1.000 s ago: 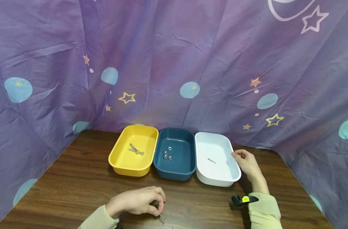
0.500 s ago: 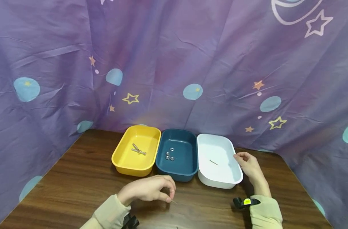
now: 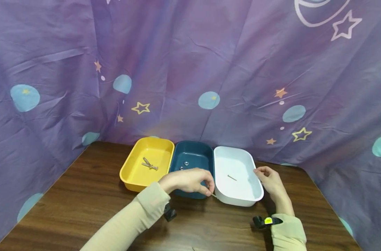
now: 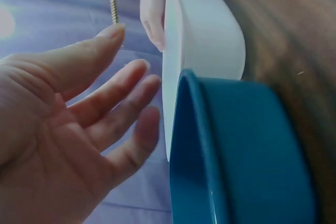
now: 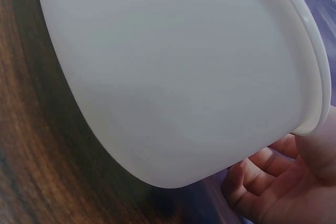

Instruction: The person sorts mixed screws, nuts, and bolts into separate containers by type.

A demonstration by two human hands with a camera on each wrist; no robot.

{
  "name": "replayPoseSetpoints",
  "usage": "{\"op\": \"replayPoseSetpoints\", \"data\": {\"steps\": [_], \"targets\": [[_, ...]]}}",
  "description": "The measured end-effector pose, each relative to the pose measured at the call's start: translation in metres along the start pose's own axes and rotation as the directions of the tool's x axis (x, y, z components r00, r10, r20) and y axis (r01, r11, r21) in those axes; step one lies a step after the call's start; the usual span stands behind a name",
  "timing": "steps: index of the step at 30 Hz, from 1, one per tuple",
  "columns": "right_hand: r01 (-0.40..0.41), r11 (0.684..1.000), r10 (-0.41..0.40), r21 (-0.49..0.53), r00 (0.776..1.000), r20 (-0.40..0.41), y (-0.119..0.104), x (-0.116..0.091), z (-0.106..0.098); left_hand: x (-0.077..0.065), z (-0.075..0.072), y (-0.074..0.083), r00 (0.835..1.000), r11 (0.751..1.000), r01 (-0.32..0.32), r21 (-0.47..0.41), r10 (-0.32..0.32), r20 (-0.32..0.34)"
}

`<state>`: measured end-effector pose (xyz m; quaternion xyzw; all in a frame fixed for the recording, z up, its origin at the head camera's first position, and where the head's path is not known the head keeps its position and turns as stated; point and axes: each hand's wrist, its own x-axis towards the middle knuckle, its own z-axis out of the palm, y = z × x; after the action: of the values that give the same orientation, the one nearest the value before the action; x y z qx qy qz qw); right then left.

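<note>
My left hand pinches a brass-coloured screw between thumb and finger, its head pointing away from the fingertips. The hand hangs over the front of the dark blue tray, close to the near left corner of the white tray. One similar screw lies inside the white tray. My right hand holds the white tray's right rim, thumb at the edge and the other fingers curled under it in the right wrist view. Several nuts lie in the blue tray, partly hidden by my left hand.
A yellow tray with several silver bolts stands to the left, the three trays side by side. The wooden table runs back to a purple patterned cloth. A small dark thing shows at the bottom edge.
My left hand has moved right and forward from the near table area to the trays, carrying the screw. The right hand stays at the white tray's rim.
</note>
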<state>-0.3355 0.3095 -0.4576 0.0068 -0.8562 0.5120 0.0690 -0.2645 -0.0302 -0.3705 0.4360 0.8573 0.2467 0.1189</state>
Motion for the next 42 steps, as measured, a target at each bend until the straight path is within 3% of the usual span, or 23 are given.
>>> {"op": "replayPoseSetpoints", "data": {"steps": [4, 12, 21, 28, 37, 42], "targets": [[-0.007, 1.0, 0.007, 0.013, 1.0, -0.004, 0.0, -0.001, 0.002, 0.029, -0.01, -0.004, 0.999, 0.999, 0.033, -0.005, -0.033, 0.011], [-0.013, 1.0, 0.013, 0.028, 1.0, -0.003, -0.002, -0.004, 0.0, 0.08, -0.017, -0.014, 0.995, 0.992, 0.094, 0.079, -0.096, 0.012], [-0.019, 1.0, 0.02, 0.017, 0.999, -0.03, -0.002, -0.002, -0.007, 0.131, -0.017, -0.014, 0.99, 0.979, 0.136, 0.149, -0.129, -0.057], [-0.019, 0.999, 0.019, 0.036, 1.0, -0.012, 0.0, -0.004, -0.001, 0.145, -0.009, -0.024, 0.969, 0.965, 0.222, 0.141, -0.202, -0.143], [-0.011, 0.999, 0.013, 0.045, 0.999, -0.029, 0.0, -0.004, 0.001, 0.156, -0.004, -0.038, 0.941, 0.957, 0.29, 0.014, -0.282, -0.188], [-0.017, 0.999, 0.018, 0.038, 1.0, -0.019, -0.002, -0.004, -0.002, 0.157, -0.008, -0.042, 0.943, 0.956, 0.29, 0.036, -0.279, -0.183]]}}
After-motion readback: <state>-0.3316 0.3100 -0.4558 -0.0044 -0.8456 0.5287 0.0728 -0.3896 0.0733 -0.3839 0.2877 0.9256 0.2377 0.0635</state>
